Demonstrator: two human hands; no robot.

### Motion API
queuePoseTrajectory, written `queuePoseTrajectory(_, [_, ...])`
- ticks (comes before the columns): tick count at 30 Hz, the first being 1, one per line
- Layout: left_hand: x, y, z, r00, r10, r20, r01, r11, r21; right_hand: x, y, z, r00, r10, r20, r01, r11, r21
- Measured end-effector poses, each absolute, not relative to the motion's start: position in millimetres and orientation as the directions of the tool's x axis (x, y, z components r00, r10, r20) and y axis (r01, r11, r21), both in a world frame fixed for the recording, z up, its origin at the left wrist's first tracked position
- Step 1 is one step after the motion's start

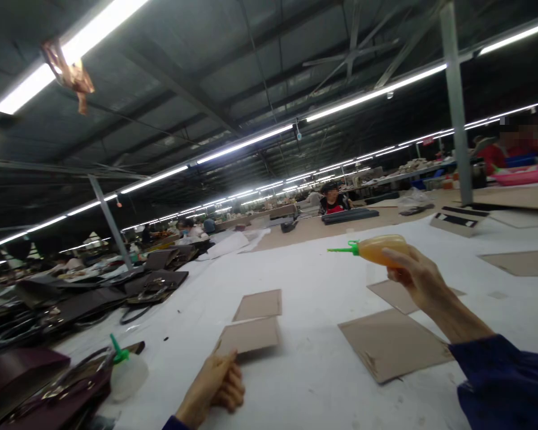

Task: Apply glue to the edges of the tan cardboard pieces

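My right hand point(412, 272) is wrapped round a squeeze bottle point(381, 248) of amber liquid, held on its side above the table. The bottle's green nozzle points left. Low in the view, my left hand point(217, 379) pinches the near left corner of a flat brown-grey board point(250, 335), which is tilted slightly off the table. Just beyond it lies another board piece point(259, 304). Beneath my right arm rest a larger square board point(394, 344) and a partly covered board point(392, 295).
A second bottle point(128, 376) with a green nozzle stands at the left, beside dark handbags point(67, 388) piled along the table edge. White sheeting point(309, 269) covers the table. More boards point(522, 263) lie right. A person point(334, 200) is across the table; another point(520, 146) is far right.
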State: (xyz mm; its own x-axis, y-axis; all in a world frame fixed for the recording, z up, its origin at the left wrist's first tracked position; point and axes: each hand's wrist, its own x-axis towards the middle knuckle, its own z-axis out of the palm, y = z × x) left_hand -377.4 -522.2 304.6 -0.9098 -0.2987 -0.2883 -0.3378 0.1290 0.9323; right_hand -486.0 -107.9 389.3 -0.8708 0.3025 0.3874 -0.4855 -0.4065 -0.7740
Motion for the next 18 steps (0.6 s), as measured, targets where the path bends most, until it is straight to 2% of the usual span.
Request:
queuePoseTrajectory(2, [-373, -519, 305, -0.913, -0.242, -0.329, -0.405, 0.441, 0.801, -487, -108, 389, -0.871, 0.309, 0.383, -0.486, -0.418, -0.768])
queuePoseTrajectory(4, [-368, -504, 311, -0.933, -0.143, -0.331, -0.341, 0.649, 0.680, -489, -108, 388, -0.873, 0.313, 0.373, -0.481, -0.430, -0.764])
queuePoseTrajectory(6, [-366, -473, 321, -0.958, 0.028, -0.284, -0.164, 0.761, 0.628, -490, -107, 386, -0.878, 0.312, 0.364, -0.474, -0.444, -0.761])
queuePoseTrajectory(8, [-367, -430, 335, -0.975, 0.185, -0.120, 0.099, 0.854, 0.510, -492, -107, 384, -0.880, 0.311, 0.359, -0.470, -0.459, -0.754])
queuePoseTrajectory(9, [-370, -406, 341, -0.969, 0.247, -0.022, 0.217, 0.887, 0.408, -493, -106, 383, -0.881, 0.311, 0.356, -0.468, -0.465, -0.751])
queuePoseTrajectory(12, [-386, -341, 348, -0.934, 0.358, 0.000, 0.345, 0.900, 0.266, -496, -103, 380, -0.885, 0.315, 0.343, -0.461, -0.484, -0.744])
queuePoseTrajectory(15, [-406, -297, 336, -0.862, 0.498, 0.093, 0.505, 0.828, 0.243, -497, -99, 381, -0.885, 0.326, 0.331, -0.459, -0.499, -0.735])
queuePoseTrajectory(18, [-424, -276, 316, -0.710, 0.650, 0.270, 0.703, 0.676, 0.222, -495, -96, 384, -0.881, 0.347, 0.323, -0.467, -0.518, -0.717])
